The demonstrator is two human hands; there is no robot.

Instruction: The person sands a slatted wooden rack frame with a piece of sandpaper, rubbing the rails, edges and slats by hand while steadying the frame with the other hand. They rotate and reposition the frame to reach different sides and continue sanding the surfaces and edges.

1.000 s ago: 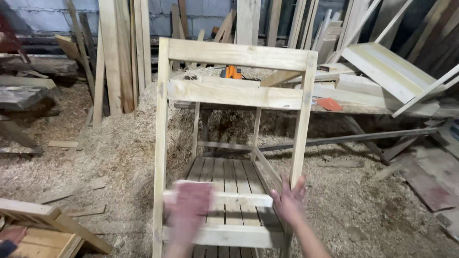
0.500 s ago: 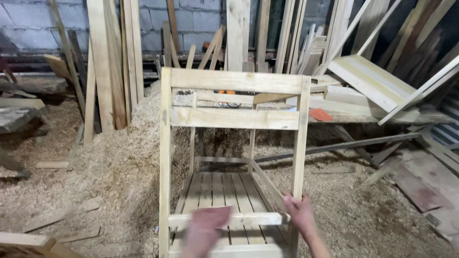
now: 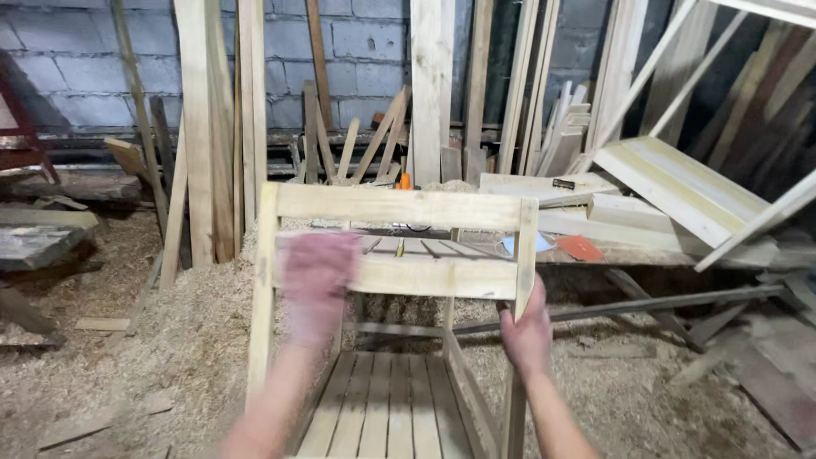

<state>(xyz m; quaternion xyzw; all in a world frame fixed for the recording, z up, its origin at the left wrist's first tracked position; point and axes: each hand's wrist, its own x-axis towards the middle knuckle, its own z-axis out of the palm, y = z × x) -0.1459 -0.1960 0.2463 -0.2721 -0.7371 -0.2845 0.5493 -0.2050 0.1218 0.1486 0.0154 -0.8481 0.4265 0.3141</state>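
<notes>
We see no packages, labels, signs or screens anywhere in this workshop view, only bare timber, sawdust and a block wall.

We see planks [image 3: 204, 127] leaning vs. a block wall [image 3: 365, 51], sawdust [image 3: 170, 340] heaped below, slatted panel [image 3: 680, 183] at rt
</notes>
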